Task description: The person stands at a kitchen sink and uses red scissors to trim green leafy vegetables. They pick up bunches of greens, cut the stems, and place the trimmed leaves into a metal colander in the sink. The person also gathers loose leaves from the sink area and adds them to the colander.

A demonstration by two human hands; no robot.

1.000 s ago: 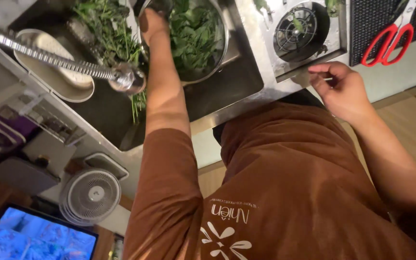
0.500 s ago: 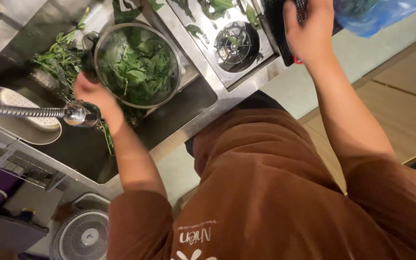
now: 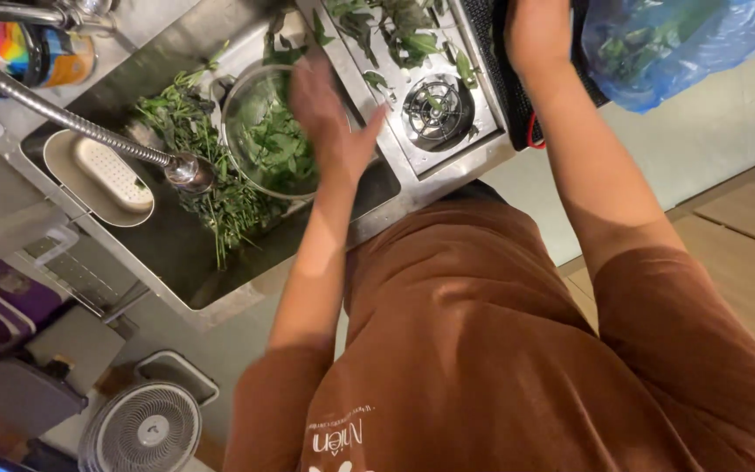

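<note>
The person is leaning over a steel sink (image 3: pixel 220 288), seen from above. The left hand (image 3: pixel 329 109) is hovering with its fingers spread and loose, blurred, just over the right rim of a round metal bowl (image 3: pixel 259 131) that is sitting in the basin and holding a heap of green leaves (image 3: pixel 277 144); whether the fingertips are touching the leaves or the rim cannot be told. More leafy stems (image 3: pixel 194 153) are lying loose in the basin to the left of the bowl, under the head of a flexible metal faucet hose (image 3: pixel 89 135). A pale oval strainer tray (image 3: pixel 102 175) is resting further left in the sink. On the draining board to the right, beside a round drain cover (image 3: pixel 434 109), another pile of greens (image 3: pixel 391 31) is lying far from the person. The right hand (image 3: pixel 536 31) is resting on a dark ribbed mat (image 3: pixel 504 96) at the far right, well apart from the bowl; its fingers are cut off by the frame edge, so their state cannot be told. A blue plastic bag (image 3: pixel 683 48) with greens inside is lying just beside that hand, to its right.
</note>
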